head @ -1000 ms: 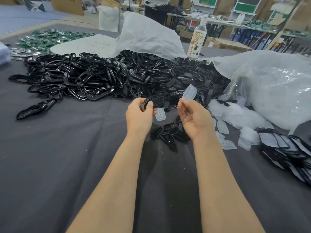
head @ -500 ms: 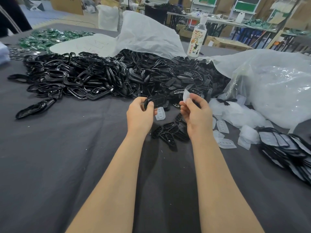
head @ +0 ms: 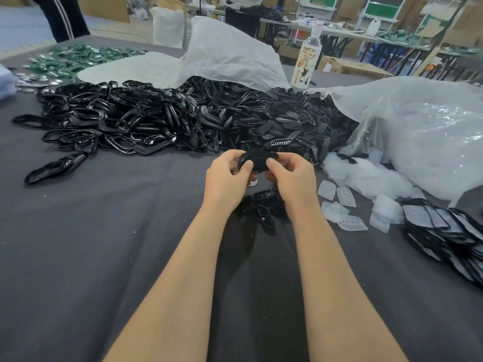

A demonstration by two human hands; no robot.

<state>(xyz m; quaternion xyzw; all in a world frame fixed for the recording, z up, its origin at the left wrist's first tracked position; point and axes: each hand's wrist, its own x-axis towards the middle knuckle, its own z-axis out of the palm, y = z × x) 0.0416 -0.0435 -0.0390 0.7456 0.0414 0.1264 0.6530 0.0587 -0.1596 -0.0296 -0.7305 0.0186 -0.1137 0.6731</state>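
The black piece (head: pixel 257 159) in the middle is plastic, smooth, with a soft shine. At nine o'clock from it, the heap of black frames (head: pixel 117 126) is glossy plastic with bright reflections. The table cover (head: pixel 104 244) is dark grey cloth, matt. At four o'clock lie thin pads (head: pixel 345 197) of milky, half-clear plastic. At three o'clock the bag (head: pixel 431 131) is clear, wrinkled, shiny film. At twelve o'clock the sack (head: pixel 230 56) looks matt white.
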